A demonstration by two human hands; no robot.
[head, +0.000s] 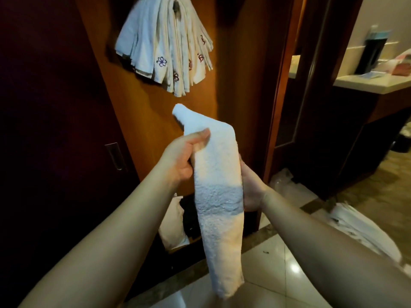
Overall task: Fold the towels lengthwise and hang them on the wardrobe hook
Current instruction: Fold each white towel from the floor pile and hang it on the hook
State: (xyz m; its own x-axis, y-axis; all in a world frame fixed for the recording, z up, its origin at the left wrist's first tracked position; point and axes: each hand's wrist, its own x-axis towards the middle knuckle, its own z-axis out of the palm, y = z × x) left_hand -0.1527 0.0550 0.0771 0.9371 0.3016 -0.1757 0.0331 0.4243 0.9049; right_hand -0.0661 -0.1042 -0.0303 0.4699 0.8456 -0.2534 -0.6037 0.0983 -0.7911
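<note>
A white towel (219,196), folded into a long narrow strip, hangs between my hands in front of the wardrobe. My left hand (182,156) grips it near the top, thumb laid across the front. My right hand (252,187) holds its right edge lower down, fingers hidden behind the cloth. Above, several folded white towels (165,45) with embroidered flowers hang fanned out on the wooden wardrobe panel (235,85). The hook itself is hidden under them.
A dark sliding door with a recessed handle (115,155) stands at left. A pile of white towels (364,230) lies on the tiled floor at right. A bathroom counter (373,82) with items sits far right. A white bag (171,223) leans at the wardrobe's base.
</note>
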